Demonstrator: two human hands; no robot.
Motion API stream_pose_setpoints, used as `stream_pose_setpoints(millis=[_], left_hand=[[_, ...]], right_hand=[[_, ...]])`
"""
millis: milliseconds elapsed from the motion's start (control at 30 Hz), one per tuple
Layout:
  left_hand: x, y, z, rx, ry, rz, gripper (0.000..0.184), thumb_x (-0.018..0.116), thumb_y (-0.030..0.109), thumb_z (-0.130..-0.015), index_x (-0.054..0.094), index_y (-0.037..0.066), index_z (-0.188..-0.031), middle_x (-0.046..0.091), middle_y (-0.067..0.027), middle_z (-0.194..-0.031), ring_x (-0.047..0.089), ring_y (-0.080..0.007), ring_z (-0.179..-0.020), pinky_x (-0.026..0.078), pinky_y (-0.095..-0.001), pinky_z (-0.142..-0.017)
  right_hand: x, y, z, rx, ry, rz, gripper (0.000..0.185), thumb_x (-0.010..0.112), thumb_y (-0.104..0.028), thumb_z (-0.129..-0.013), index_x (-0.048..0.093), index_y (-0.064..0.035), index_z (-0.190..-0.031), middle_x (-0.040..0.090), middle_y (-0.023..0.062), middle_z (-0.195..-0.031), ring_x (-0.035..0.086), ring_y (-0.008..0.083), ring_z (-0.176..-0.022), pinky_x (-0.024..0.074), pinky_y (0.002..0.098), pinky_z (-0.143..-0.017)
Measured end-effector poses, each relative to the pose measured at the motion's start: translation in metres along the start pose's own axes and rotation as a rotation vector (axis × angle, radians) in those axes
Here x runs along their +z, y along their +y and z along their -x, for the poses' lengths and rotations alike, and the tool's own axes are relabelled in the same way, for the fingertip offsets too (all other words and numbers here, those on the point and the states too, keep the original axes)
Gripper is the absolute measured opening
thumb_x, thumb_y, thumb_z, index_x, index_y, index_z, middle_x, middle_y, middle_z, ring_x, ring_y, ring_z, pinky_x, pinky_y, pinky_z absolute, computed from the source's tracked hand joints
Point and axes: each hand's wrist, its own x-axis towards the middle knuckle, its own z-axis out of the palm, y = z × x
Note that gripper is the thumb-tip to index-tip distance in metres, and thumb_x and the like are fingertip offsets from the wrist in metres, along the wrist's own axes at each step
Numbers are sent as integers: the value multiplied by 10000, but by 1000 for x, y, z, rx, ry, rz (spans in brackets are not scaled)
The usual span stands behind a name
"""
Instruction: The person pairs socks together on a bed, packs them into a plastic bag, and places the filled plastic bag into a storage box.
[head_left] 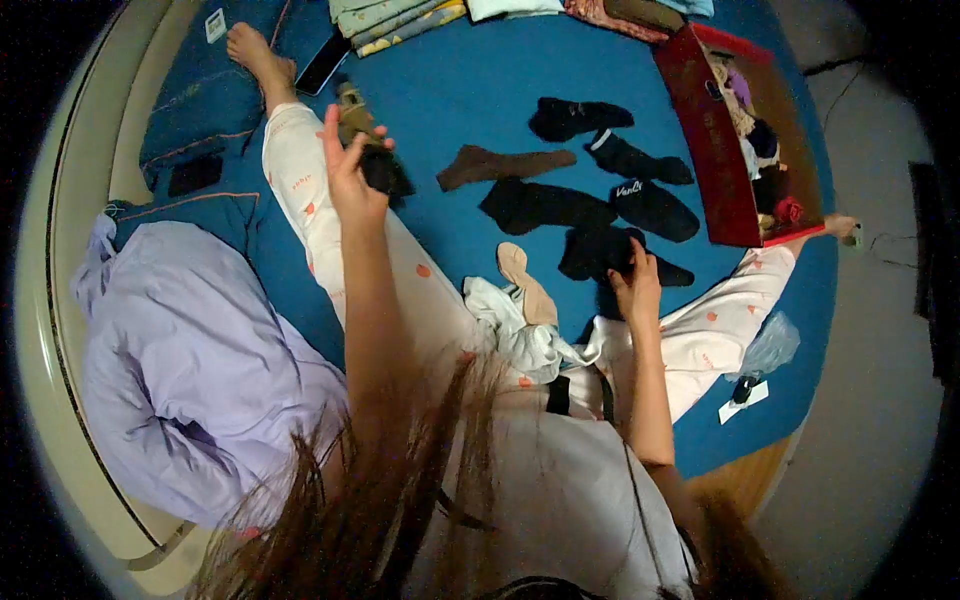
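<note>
The surface is a blue fabric cover (440,90); a lavender garment (190,370) lies at eight o'clock and folded patterned textiles (400,22) at twelve.

Left hand (358,190), at ten o'clock: raised, fingers spread, beside an olive-and-black fabric bundle (385,170). Whether it touches the bundle cannot be told.

Right hand (642,290), at three o'clock: fingers curled, fingertips on a black fabric sock (592,250). Whether they pinch it cannot be told; the contact would suit steadying or adjusting it.

A brown ribbed sock (500,166) at twelve and a black sock with white lettering (655,210) at two lie flat, presumably to keep each readily visible. A beige sock (530,290) rests on crumpled pale fabric (520,335) near centre, seemingly within easy reach.

Containers: an open red cardboard box (705,150) at two o'clock holds loosely jumbled purple, cream, white, black and red fabric pieces (760,140). A clear plastic bag (770,345) lies at four; contents indistinct.
</note>
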Motion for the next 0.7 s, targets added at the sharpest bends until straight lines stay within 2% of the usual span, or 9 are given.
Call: stream_pose_setpoints(millis=[67,133,233,333,400,533,600,667,700], left_hand=[[18,16,15,-22,-24,12,580,469,-1,-842,284,119,-1379,508,-154,-1143,563,-237,-896,491,-378,-784],[25,12,40,-102,-55,9,576,473,34,-853,267,98,-1387,495,-154,-1183,560,-240,-920,492,-365,-783],[45,-6,78,-211,-162,-199,567,481,84,-867,256,60,-1386,466,-149,-1238,556,-256,-977,494,-345,-788],[65,-20,123,-281,-228,-428,581,479,91,-866,237,41,-1392,438,-148,-1266,548,-275,-1029,486,-349,-816],[85,-1,144,-448,-112,-161,594,475,73,-859,224,38,-1397,420,-153,-1280,540,-286,-1058,476,-361,-843],[76,7,164,-439,-151,-557,698,586,-4,-787,250,68,-1395,434,-145,-1240,567,-272,-1007,467,-360,-857],[40,-24,180,-148,-445,-1115,750,623,41,-759,235,78,-1400,433,-171,-1247,570,-297,-992,464,-381,-847],[28,-43,196,14,-684,-1503,764,658,80,-724,268,90,-1381,446,-198,-1233,570,-323,-980,463,-397,-832],[34,-49,207,9,-773,-1619,753,675,96,-702,310,98,-1360,460,-213,-1216,568,-335,-976,464,-403,-822]], right_hand=[[6,14,-5,-37,0,-7,588,656,-72,-711,439,-67,-1258,538,217,-1101,531,381,-991,441,408,-828],[2,19,-14,-45,-35,25,336,631,-120,-731,575,-34,-1051,620,203,-934,590,372,-852,463,416,-754],[-20,1,-29,40,-80,-83,176,636,-163,-731,623,-35,-851,624,174,-874,608,306,-773,467,376,-674],[-57,-35,-30,-162,5,-507,132,626,-124,-771,588,-10,-828,623,62,-897,551,154,-716,428,262,-649],[-83,-54,-20,-189,-44,-658,103,603,-92,-802,559,0,-822,593,21,-920,505,93,-775,397,217,-691],[-102,-59,2,-152,-139,-1026,67,574,-60,-809,560,0,-833,576,23,-949,499,83,-845,378,201,-788],[-90,-37,6,-79,-197,-722,108,586,-101,-800,570,-2,-837,577,34,-843,517,90,-754,405,221,-669],[-78,-29,14,-96,-296,-218,202,617,-149,-772,571,-3,-904,593,109,-848,568,183,-743,428,287,-645],[-63,-17,20,-185,-336,-74,351,645,-199,-741,551,4,-1012,593,188,-921,579,312,-816,446,362,-718]])
